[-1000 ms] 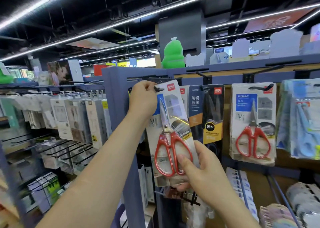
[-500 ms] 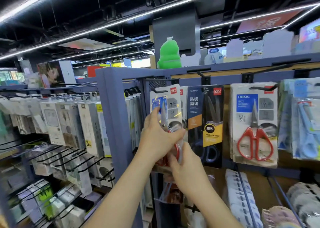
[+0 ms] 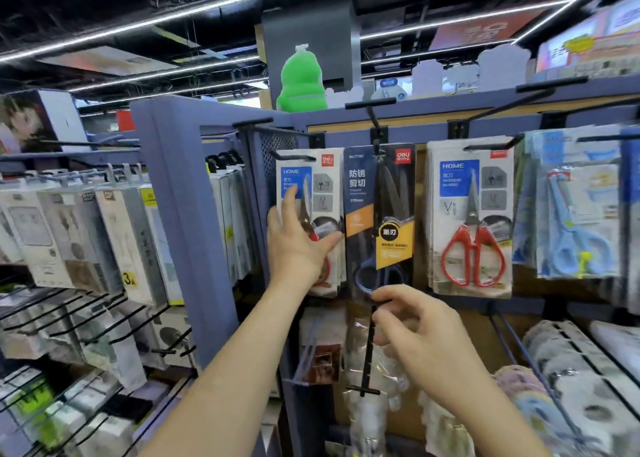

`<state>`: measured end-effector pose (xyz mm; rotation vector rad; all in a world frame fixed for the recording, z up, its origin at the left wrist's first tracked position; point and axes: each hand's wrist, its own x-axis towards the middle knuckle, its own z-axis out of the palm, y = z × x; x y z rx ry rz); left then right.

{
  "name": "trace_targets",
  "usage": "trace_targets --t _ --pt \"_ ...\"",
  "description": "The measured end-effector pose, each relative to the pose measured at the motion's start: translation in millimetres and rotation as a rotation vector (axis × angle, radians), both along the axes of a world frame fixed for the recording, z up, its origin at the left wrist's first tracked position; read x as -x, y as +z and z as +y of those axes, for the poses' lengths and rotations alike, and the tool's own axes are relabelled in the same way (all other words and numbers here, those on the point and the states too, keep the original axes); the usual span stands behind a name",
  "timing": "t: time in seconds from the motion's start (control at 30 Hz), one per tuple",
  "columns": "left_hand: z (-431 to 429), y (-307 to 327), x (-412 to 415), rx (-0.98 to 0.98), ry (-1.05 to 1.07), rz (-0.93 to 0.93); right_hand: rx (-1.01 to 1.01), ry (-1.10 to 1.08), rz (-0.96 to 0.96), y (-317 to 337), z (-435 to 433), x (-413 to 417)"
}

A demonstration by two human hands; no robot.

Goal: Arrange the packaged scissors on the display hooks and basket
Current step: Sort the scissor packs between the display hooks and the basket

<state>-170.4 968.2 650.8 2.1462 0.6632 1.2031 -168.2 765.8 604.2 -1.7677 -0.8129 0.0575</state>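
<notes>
A white pack of red-handled scissors (image 3: 323, 186) hangs on the leftmost black hook (image 3: 294, 156) of the blue display rack. My left hand (image 3: 298, 241) lies flat against the front of this pack with its fingers straight and spread. To its right hangs a dark pack of black scissors (image 3: 381, 214). My right hand (image 3: 429, 342) is below that dark pack with loosely curled fingers, the index fingertip at the pack's bottom edge, gripping nothing that I can see. A further stack of red-handled scissors packs (image 3: 471, 221) hangs to the right.
Blue scissors packs (image 3: 575, 214) hang at the far right. A long black hook (image 3: 369, 352) juts out under my right hand. Boxed goods (image 3: 104, 234) fill hooks on the left rack. Soft rolls (image 3: 571, 370) lie at the lower right. A green figure (image 3: 303, 82) stands on top.
The red-handled pack went from tilted in both hands to hanging straight on the hook. My left hand slid down from the hook onto its front. My right hand let go and dropped lower.
</notes>
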Motion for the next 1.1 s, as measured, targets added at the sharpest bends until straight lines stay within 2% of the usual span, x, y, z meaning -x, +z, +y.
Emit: trace_targets --t 0.2,0.33,0.43,0.7,0.8,0.97,1.1 --pt "-24.2 -17.0 37.1 -0.081 -0.047 -0.047 -0.093 -0.031 0.069 -9.0 -45.9 6.9" --pt "-58.8 -46.8 59.7 -0.151 -0.283 -0.242 -0.068 -0.1 0.097 -20.5 -83.5 10.6" --pt "-98.1 -73.9 69.1 -0.179 -0.465 -0.225 0.036 -0.148 0.074 -34.0 -117.6 15.6" --pt "-216.8 -166.3 72.4 -0.314 -0.897 0.09 0.613 -0.246 -0.033 -108.7 -247.0 27.6" --pt "-265.7 -206.5 70.6 -0.308 -1.017 0.273 0.774 -0.325 0.059 -144.4 -307.4 40.8" --pt "-357.9 -273.7 70.8 -0.274 -1.156 0.498 0.841 -0.508 0.223 -213.8 -429.3 81.1" --pt "-444.5 -318.2 76.1 -0.191 -1.173 0.633 0.783 -0.713 0.438 -257.8 -534.9 125.5"
